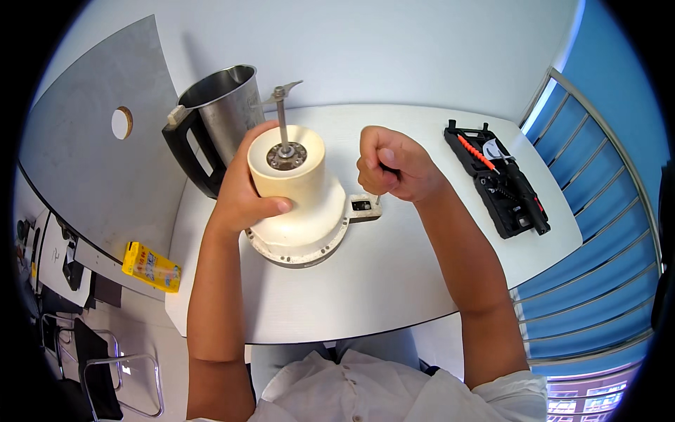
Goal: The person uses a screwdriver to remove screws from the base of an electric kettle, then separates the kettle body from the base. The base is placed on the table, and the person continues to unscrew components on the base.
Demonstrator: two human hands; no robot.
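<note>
Gripping the cream-coloured blender base (294, 193) around its upper drum, the left hand (242, 193) has its fingers wrapped behind the body and its thumb pressed flat against the front — closed firmly on the plastic. The base stands upright near the middle of the white table (394, 281), its wider flange resting on the tabletop, and a thin metal shaft (282, 119) rises from the round metal coupling on top, ending in a small blade piece. The right hand (394, 165) is curled into a fist around a slim screwdriver (377, 199), whose tip points straight down and meets a small grey tab (362, 207) that sticks out from the right side of the base's flange; only the lower end of the tool shows below the fingers. Behind the base on the left stands a stainless steel jug (221, 112) with a black handle, just beside the left hand's knuckles. Well apart at the right end of the table lies an open black tool case (503, 183) holding a red-handled piece and dark tools. A yellow packet (150, 267) lies on a lower surface to the left of the table — beyond its edge.
</note>
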